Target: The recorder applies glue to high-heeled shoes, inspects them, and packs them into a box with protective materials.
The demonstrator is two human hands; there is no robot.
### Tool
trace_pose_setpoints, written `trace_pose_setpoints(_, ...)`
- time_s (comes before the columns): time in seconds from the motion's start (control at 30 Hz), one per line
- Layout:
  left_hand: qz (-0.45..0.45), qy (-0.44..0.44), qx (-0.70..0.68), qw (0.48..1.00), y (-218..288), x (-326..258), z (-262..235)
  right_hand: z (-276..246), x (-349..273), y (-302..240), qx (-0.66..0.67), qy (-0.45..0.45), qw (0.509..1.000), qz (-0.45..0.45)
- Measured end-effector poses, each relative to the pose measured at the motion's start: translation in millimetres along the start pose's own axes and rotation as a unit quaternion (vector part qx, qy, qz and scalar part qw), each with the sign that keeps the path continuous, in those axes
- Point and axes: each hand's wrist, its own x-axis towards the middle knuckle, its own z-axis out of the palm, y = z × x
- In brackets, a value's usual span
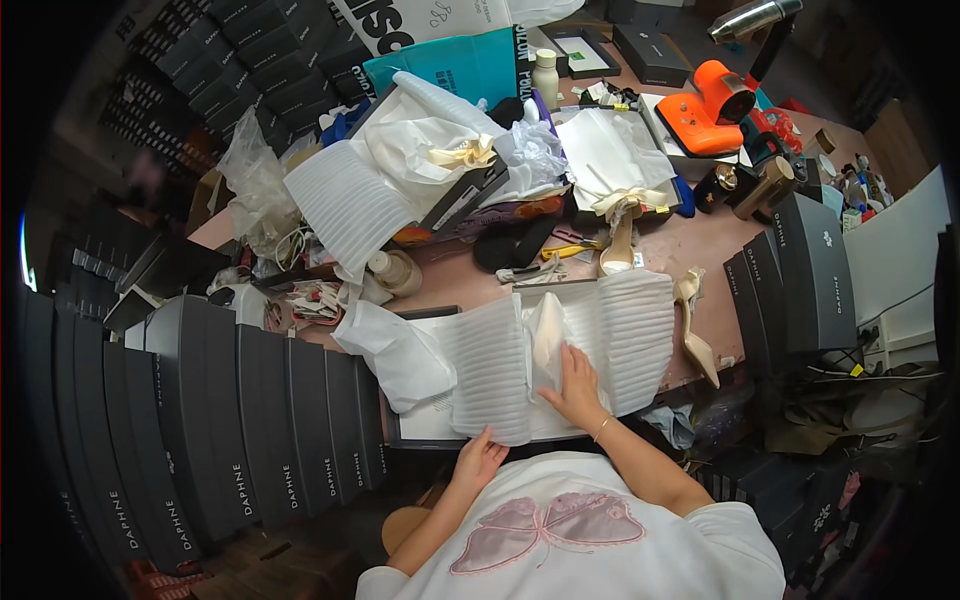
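Two hands are working at the near edge of the worktop (700,250), over an open shoe box (420,432) lined with ribbed white foam sheets (490,370). Going from the left, a long row of dark boxes (230,420) is standing on edge close beside the open box, so there is almost no free room on that side. The left hand (480,458) is lying flat and open on the lower corner of the foam sheet, fingers spread, holding nothing, only pressing the sheet down. The right hand (578,385) is also open, palm down, resting on the foam just beside a pale shoe (547,335) that is lying between the two sheets in the middle of the box.

To do this wrapping step well, I think the left hand should be keeping the corner pinned while the right hand is smoothing the sheet over the shoe, so that the foam is not sliding or creasing.

Further right, a second pale high-heeled shoe (695,325) is lying near the worktop edge, its heel close to the rim, where a careless elbow could push it off. More dark boxes (800,280) are closing the right side. Open room is staying mostly behind the box, though clutter begins there soon.
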Motion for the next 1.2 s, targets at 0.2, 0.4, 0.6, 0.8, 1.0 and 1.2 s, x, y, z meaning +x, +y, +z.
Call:
trace_pose_setpoints(0.2,0.191,-0.066,0.170,0.964,-3.2,-11.4,32.7,10.4,117.8,-4.2,-0.173,-0.043,0.977,-0.117)
trace_pose_setpoints(0.4,0.280,-0.058,0.288,0.914,8.7,-24.6,21.3,21.9,119.8,-10.7,-0.031,0.054,0.993,-0.098)
trace_pose_setpoints(0.6,0.474,-0.097,0.535,0.693,21.0,-42.6,54.3,-46.4,77.9,15.4,-0.014,-0.018,1.000,-0.013)
trace_pose_setpoints(0.8,0.607,-0.117,0.541,0.570,45.6,-13.3,104.0,32.7,2.5,19.6,-0.034,-0.032,0.999,0.018)
trace_pose_setpoints(1.0,0.518,-0.163,0.527,0.654,56.8,-37.5,112.1,5.1,-13.7,16.9,0.005,-0.125,0.992,-0.027)
trace_pose_setpoints(1.2,0.479,-0.312,0.652,0.499,35.4,-35.5,120.5,16.1,1.2,6.7,0.070,-0.099,0.993,0.010)
